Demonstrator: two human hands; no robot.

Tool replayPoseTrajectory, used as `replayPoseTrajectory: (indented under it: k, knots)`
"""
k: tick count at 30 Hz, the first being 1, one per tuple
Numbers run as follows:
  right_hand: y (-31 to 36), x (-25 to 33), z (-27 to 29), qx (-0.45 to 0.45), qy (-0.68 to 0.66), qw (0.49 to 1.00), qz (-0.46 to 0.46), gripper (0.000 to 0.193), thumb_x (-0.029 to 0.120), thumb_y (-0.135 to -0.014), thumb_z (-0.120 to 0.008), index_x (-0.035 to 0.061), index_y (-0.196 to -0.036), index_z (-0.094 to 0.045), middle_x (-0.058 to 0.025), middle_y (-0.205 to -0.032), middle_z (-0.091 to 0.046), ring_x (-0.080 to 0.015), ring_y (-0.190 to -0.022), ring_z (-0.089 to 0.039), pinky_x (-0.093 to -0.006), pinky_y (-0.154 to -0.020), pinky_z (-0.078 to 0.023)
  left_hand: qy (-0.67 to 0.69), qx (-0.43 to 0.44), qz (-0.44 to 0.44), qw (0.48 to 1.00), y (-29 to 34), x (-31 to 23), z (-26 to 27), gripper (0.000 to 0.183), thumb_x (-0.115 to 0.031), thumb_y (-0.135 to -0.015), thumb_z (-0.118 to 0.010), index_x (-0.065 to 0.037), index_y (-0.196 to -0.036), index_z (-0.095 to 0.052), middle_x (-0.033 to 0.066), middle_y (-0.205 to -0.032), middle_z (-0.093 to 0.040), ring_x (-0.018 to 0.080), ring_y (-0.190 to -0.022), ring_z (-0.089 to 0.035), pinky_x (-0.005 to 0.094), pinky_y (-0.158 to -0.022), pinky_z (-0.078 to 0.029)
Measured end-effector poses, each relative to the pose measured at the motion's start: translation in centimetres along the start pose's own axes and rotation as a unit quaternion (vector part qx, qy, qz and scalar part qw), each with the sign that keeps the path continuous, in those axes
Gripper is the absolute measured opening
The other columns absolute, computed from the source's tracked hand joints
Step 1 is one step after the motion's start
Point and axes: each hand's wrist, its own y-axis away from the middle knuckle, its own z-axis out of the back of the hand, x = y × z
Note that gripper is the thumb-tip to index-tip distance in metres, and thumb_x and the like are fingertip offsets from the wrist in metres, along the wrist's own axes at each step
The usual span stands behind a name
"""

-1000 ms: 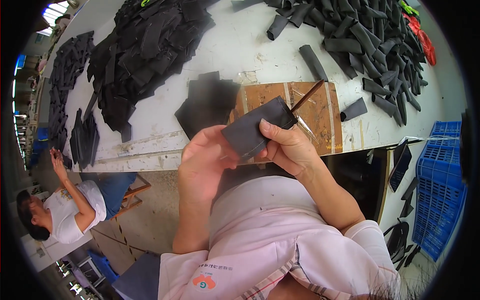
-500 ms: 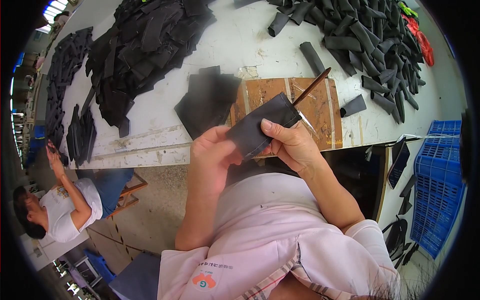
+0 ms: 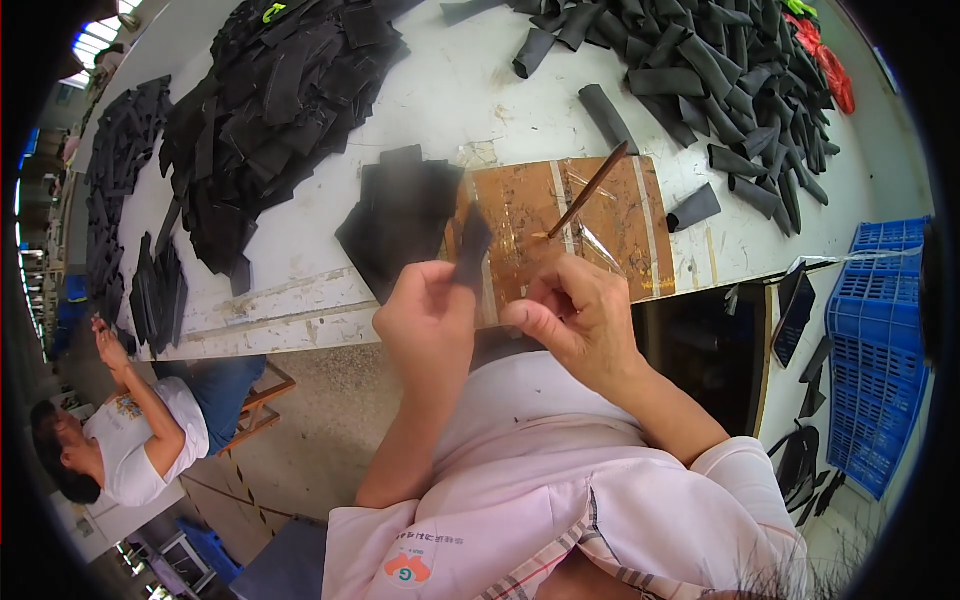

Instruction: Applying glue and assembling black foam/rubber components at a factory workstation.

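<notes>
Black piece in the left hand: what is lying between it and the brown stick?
In the head view, only the worn brown board shows between the black piece and the brown stick.

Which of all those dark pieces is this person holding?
The narrow, blurred piece sticking up from the left hand, by the brown board; the heaped pieces lie on the table.

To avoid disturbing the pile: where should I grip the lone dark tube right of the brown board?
The dark tube is probably best pinched across mid-length, coming from the near side, where the right hand is. It lies slanted, apart from the pile of tubes, its open end facing lower left; a middle grip should spare that mouth.
</notes>
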Motion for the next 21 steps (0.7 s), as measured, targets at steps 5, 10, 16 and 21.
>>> replayPoseTrajectory:
  k: [5, 10, 16, 21]
  knots:
    - [-0.5, -0.2, -1.7, -0.063, -0.12, 0.986, 0.098, 0.02, 0.011, -0.067, -0.069, 0.0007, -0.078, -0.056, -0.0073, -0.063, -0.048, -0.0188, -0.052, -0.051, -0.0284, -0.046, -0.042, 0.066, 0.078, 0.001, 0.995, 0.9, -1.2, -0.8, 0.004, 0.005, -0.076, -0.056, 0.004, -0.078, -0.053, 0.0044, -0.067, -0.057, 0.0039, -0.051, -0.05, 0.017, -0.043, -0.042]
    - [-0.6, -1.1, -2.7, -0.046, 0.127, 0.964, 0.228, 0.022, 0.007, -0.063, -0.058, 0.0002, -0.082, -0.05, -0.0099, -0.075, -0.048, -0.0243, -0.07, -0.053, -0.0321, -0.056, -0.045, -0.122, 0.01, -0.17, 0.978, 1.0, 1.6, -1.0, 0.009, 0.01, -0.076, -0.051, 0.005, -0.083, -0.053, 0.0047, -0.064, -0.058, 0.006, -0.054, -0.054, 0.018, -0.046, -0.045]
    - [-1.0, -1.5, -2.7, -0.037, 0.109, 0.98, 0.159, 0.019, 0.008, -0.063, -0.059, 0.001, -0.078, -0.05, -0.0105, -0.075, -0.047, -0.0251, -0.07, -0.053, -0.0323, -0.056, -0.045, -0.091, -0.015, -0.093, 0.991, 0.9, 2.1, -1.5, 0.016, 0.004, -0.069, -0.057, -0.001, -0.084, -0.058, 0.0131, -0.071, -0.06, 0.0231, -0.059, -0.061, 0.0303, -0.056, -0.047]
    - [-1.0, -2.3, -3.0, -0.046, 0.019, 0.99, 0.13, 0.015, 0.005, -0.064, -0.059, 0.0017, -0.076, -0.051, -0.0106, -0.075, -0.048, -0.0261, -0.069, -0.054, -0.0335, -0.055, -0.046, -0.034, 0.021, -0.039, 0.998, 0.8, 1.8, -1.7, 0.015, 0.004, -0.071, -0.057, 0.001, -0.085, -0.058, 0.0117, -0.072, -0.061, 0.0172, -0.059, -0.06, 0.0284, -0.055, -0.047]
